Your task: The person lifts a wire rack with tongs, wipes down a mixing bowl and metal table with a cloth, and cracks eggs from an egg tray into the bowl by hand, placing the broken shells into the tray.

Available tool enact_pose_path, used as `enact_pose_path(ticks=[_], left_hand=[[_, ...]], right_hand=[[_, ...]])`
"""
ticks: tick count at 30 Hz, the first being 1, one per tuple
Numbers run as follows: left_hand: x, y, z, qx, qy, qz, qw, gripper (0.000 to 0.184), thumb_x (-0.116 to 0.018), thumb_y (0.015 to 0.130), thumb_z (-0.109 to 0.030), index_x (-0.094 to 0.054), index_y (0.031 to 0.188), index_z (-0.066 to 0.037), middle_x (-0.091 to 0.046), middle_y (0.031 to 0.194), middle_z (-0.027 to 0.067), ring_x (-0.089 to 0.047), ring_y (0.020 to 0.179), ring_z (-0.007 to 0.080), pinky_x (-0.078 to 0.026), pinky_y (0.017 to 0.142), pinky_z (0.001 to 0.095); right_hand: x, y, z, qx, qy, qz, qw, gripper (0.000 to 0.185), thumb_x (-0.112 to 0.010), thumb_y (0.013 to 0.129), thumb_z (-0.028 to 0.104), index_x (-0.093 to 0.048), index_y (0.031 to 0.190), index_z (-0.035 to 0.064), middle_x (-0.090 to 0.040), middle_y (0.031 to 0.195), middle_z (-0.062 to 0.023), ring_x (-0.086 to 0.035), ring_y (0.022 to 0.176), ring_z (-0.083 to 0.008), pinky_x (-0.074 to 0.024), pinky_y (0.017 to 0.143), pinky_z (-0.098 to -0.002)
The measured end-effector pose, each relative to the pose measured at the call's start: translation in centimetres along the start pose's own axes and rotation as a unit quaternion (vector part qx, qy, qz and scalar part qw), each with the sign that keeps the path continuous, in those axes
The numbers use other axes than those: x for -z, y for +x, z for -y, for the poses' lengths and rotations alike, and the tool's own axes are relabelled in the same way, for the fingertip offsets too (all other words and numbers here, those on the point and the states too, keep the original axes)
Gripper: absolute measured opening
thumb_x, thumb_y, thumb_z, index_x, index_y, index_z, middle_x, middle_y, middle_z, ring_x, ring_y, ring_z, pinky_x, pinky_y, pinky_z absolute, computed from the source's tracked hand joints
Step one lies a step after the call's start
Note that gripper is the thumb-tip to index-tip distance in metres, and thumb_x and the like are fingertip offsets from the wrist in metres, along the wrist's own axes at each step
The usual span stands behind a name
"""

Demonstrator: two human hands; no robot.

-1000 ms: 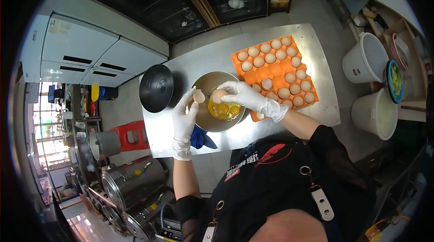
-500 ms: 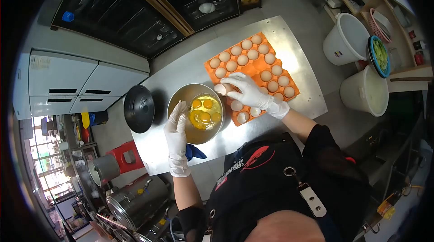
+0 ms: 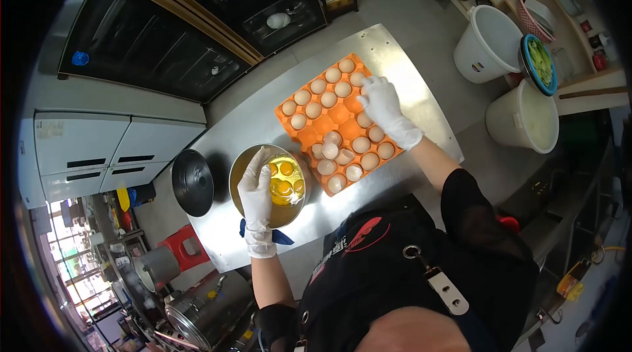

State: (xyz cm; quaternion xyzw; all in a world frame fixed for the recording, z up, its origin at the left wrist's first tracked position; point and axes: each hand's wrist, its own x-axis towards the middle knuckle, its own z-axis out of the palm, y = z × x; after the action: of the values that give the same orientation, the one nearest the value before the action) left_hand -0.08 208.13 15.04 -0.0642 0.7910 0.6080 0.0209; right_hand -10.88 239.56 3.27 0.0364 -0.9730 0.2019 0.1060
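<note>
In the head view, my gloved left hand [image 3: 255, 187] reaches over the left side of a metal bowl [image 3: 236, 174]. Its fingers are pressed together; what they may hold cannot be made out. Several raw yolks [image 3: 284, 187] lie in clear egg white inside the bowl. My gloved right hand [image 3: 383, 105] is at the right side of an orange egg tray [image 3: 339, 114], fingers curled down around an egg that they mostly hide. Brown eggs [image 3: 328, 100] fill many of the tray's cups, and broken eggshells [image 3: 330, 150] sit in its near part.
A black round pan or lid [image 3: 193, 183] stands left of the bowl on the steel table [image 3: 230, 122]. Blue cloth [image 3: 280, 237] shows beside the bowl. White buckets [image 3: 484, 49] and a blue-rimmed basin of greens [image 3: 540, 62] stand to the right; a red stool [image 3: 184, 249] is at the left.
My right hand has let go of an eggshell, now among other shells in the tray, and moved to the tray's far right. My left hand leans further over the bowl. The view has shifted slightly.
</note>
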Motion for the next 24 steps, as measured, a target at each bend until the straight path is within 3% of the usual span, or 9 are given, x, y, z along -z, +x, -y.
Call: enact_pose_path(ticks=[11, 13, 15, 17, 18, 20, 21, 23, 24], left_hand=[[-2.9, 1.3, -0.1, -0.02, 0.053, 0.031, 0.998, 0.037, -0.056, 0.094, -0.004, -0.056, 0.13, 0.003, -0.064, 0.123, 0.0148, -0.06, 0.113, 0.0205, -0.045, 0.098, 0.0301], [-2.1, 0.7, 0.7, -0.011, 0.042, -0.001, 0.999, 0.037, -0.056, 0.094, -0.004, -0.056, 0.13, 0.004, -0.063, 0.124, 0.015, -0.06, 0.113, 0.0199, -0.045, 0.098, 0.0304], [-1.2, -0.3, 1.8, 0.007, 0.04, -0.032, 0.999, 0.037, -0.056, 0.094, -0.004, -0.056, 0.13, 0.004, -0.064, 0.123, 0.0155, -0.06, 0.113, 0.0203, -0.045, 0.098, 0.0307], [-1.4, -1.6, 2.3, 0.014, 0.001, -0.079, 0.997, 0.035, -0.057, 0.094, -0.005, -0.058, 0.127, 0.005, -0.065, 0.12, 0.0162, -0.061, 0.11, 0.021, -0.046, 0.097, 0.0311], [-1.4, -2.3, 3.3, 0.0, 0.068, -0.087, 0.994, 0.032, -0.06, 0.093, -0.007, -0.061, 0.123, 0.004, -0.067, 0.117, 0.0157, -0.063, 0.107, 0.0219, -0.048, 0.095, 0.0317], [-2.1, -4.0, 4.0, -0.046, 0.201, -0.05, 0.977, 0.033, -0.068, 0.088, -0.017, -0.066, 0.116, 0.001, -0.069, 0.11, 0.0172, -0.066, 0.102, 0.0256, -0.05, 0.09, 0.0343], [-2.8, -4.7, 4.1, -0.049, 0.243, -0.027, 0.968, 0.035, -0.071, 0.086, -0.021, -0.067, 0.113, 0.0, -0.069, 0.107, 0.0177, -0.067, 0.099, 0.0281, -0.051, 0.088, 0.0362], [-3.8, -5.5, 4.3, -0.085, 0.36, 0.013, 0.929, 0.036, -0.073, 0.081, -0.024, -0.068, 0.109, -0.001, -0.069, 0.1, 0.0184, -0.066, 0.093, 0.0338, -0.051, 0.083, 0.0408], [-4.3, -5.9, 5.5, -0.124, 0.348, -0.012, 0.929, 0.033, -0.072, 0.078, -0.019, -0.069, 0.105, -0.002, -0.068, 0.096, 0.0172, -0.065, 0.088, 0.0356, -0.051, 0.079, 0.0432]], right_hand=[[-0.3, 1.6, -0.4, -0.045, -0.108, 0.106, 0.987, 0.036, -0.074, 0.078, 0.029, -0.063, 0.105, 0.0064, -0.065, 0.097, -0.011, -0.061, 0.091, -0.0302, -0.0478, 0.081, -0.042], [0.6, 0.8, -0.6, -0.114, 0.173, -0.001, 0.978, 0.042, -0.07, 0.082, 0.026, -0.062, 0.117, 0.0051, -0.065, 0.102, -0.0122, -0.063, 0.093, -0.0284, -0.0503, 0.081, -0.0413], [3.5, 0.3, 1.6, -0.136, 0.392, 0.04, 0.909, 0.049, -0.067, 0.087, 0.023, -0.055, 0.129, 0.0016, -0.062, 0.114, -0.0138, -0.062, 0.102, -0.0225, -0.0515, 0.086, -0.0345], [5.9, -0.1, 3.8, -0.157, 0.655, 0.234, 0.701, 0.042, -0.061, 0.092, 0.018, -0.053, 0.13, 0.0018, -0.06, 0.119, -0.0112, -0.061, 0.103, -0.0174, -0.0521, 0.085, -0.0308], [5.3, -0.7, 4.6, -0.153, 0.655, 0.239, 0.701, 0.042, -0.061, 0.092, 0.018, -0.053, 0.13, 0.0018, -0.06, 0.119, -0.0112, -0.061, 0.103, -0.0174, -0.0521, 0.085, -0.0308], [3.9, -2.0, 6.9, -0.104, 0.767, 0.356, 0.523, 0.041, -0.058, 0.093, 0.01, -0.05, 0.133, 0.0024, -0.059, 0.119, -0.0107, -0.062, 0.103, -0.0182, -0.052, 0.086, -0.0295], [3.7, -2.6, 8.1, -0.104, 0.765, 0.359, 0.524, 0.041, -0.058, 0.093, 0.01, -0.05, 0.133, 0.0024, -0.059, 0.119, -0.0107, -0.062, 0.103, -0.0182, -0.052, 0.086, -0.0295], [4.4, -3.2, 11.2, -0.053, 0.639, 0.368, 0.673, 0.043, -0.059, 0.092, 0.005, -0.048, 0.134, 0.0017, -0.059, 0.116, -0.0112, -0.062, 0.101, -0.0198, -0.0512, 0.089, -0.0291], [4.4, -3.4, 12.1, -0.054, 0.651, 0.369, 0.661, 0.045, -0.061, 0.089, 0.002, -0.051, 0.133, 0.0023, -0.059, 0.118, -0.0101, -0.061, 0.106, -0.0212, -0.05, 0.092, -0.0298]])
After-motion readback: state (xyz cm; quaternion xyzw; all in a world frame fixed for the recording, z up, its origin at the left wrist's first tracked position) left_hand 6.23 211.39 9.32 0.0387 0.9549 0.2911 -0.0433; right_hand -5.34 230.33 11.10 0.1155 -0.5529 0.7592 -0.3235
